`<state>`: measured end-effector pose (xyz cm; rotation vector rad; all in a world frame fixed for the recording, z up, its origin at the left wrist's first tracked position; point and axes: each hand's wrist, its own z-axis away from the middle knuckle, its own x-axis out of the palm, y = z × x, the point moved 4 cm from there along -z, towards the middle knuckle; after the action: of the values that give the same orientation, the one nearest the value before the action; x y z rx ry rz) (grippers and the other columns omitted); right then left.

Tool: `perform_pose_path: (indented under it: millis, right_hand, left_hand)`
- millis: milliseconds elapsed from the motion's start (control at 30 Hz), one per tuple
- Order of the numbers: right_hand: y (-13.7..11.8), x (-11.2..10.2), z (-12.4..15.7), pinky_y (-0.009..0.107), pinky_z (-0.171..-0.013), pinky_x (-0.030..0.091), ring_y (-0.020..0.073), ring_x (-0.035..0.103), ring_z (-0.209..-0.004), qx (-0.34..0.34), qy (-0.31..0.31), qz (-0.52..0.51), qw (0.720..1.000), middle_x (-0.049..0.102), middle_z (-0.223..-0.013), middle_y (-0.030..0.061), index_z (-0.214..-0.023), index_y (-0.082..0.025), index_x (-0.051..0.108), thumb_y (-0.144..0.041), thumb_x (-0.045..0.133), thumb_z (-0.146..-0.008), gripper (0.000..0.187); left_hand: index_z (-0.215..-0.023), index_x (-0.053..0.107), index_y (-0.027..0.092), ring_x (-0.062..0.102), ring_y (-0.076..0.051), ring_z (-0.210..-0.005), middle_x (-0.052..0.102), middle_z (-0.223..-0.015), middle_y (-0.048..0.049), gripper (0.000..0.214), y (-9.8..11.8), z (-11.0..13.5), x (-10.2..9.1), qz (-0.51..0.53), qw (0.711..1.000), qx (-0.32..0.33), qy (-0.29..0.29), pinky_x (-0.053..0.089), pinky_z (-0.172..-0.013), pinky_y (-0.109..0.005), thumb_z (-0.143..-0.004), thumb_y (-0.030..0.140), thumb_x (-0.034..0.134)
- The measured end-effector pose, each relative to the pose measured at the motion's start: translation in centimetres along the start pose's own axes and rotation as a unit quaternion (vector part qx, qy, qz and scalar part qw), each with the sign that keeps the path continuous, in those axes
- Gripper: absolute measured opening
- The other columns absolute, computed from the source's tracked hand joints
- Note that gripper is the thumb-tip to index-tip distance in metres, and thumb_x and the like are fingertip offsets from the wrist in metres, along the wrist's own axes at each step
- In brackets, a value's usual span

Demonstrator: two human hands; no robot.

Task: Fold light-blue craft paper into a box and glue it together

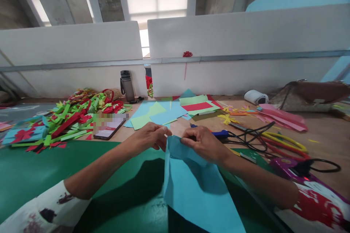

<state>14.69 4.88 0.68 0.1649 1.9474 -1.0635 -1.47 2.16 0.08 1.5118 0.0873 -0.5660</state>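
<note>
A large light blue paper sheet [197, 189] hangs in front of me, lifted above the green mat [41, 174]. My left hand [149, 136] pinches its top left corner. My right hand [201, 142] pinches the top edge just to the right, and the paper creases between the two hands. Both forearms reach in from the bottom corners.
A heap of red, green and blue paper strips [68, 116] lies at the left, a phone [108, 127] beside it. Loose coloured sheets [175, 111] lie ahead. A glue gun [218, 133] with black cable, yellow-handled scissors [284, 140], a bottle [127, 85] and a bag [308, 96] are around.
</note>
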Motion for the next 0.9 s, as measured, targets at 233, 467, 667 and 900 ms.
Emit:
perform_pose_path:
  millis: [233, 467, 667, 900]
  right_hand:
    - [0.7, 0.0, -0.1, 0.023, -0.054, 0.032, 0.0109, 0.048, -0.057, 0.019, 0.031, 0.032, 0.999, 0.052, -0.057, -0.0022, -0.057, -0.016, 0.052, -0.021, 0.048, -0.078, 0.021]
    - [0.7, 0.2, 0.1, 0.023, -0.055, 0.033, 0.0121, 0.052, -0.060, -0.001, 0.031, 0.052, 0.998, 0.057, -0.060, -0.0011, -0.062, -0.016, 0.057, -0.019, 0.050, -0.078, 0.018]
    - [0.7, 0.2, 0.4, 0.023, -0.059, 0.036, 0.0121, 0.053, -0.064, -0.049, 0.065, 0.024, 0.996, 0.058, -0.066, -0.0008, -0.068, -0.016, 0.059, -0.006, 0.048, -0.073, 0.016]
    - [-0.3, -0.9, 0.9, 0.026, -0.069, 0.041, 0.0139, 0.054, -0.074, -0.136, 0.140, -0.043, 0.980, 0.059, -0.076, 0.0009, -0.069, -0.018, 0.053, -0.005, 0.044, -0.073, 0.017]
  left_hand:
    - [-0.107, 0.058, 0.013, 0.062, -0.019, -0.073, 0.065, -0.083, -0.0075, 0.042, -2.1, 0.1, 0.2, 0.112, 0.991, -0.032, -0.061, 0.046, -0.060, -0.027, -0.082, 0.046, 0.051]
    - [-0.106, 0.061, 0.015, 0.060, -0.016, -0.067, 0.065, -0.085, -0.0072, 0.039, -3.7, -0.8, 1.5, 0.167, 0.981, -0.057, -0.083, 0.047, -0.056, -0.026, -0.074, 0.038, 0.061]
    - [-0.097, 0.063, 0.013, 0.056, -0.012, -0.063, 0.062, -0.075, -0.0026, 0.033, -2.8, -0.5, 1.3, 0.173, 0.984, -0.031, -0.020, 0.047, -0.055, -0.024, -0.069, 0.031, 0.067]
    - [-0.097, 0.059, 0.011, 0.058, -0.012, -0.065, 0.064, -0.090, -0.0080, 0.036, -1.0, 0.5, 1.2, 0.185, 0.981, 0.009, 0.056, 0.042, -0.049, -0.021, -0.071, 0.035, 0.063]
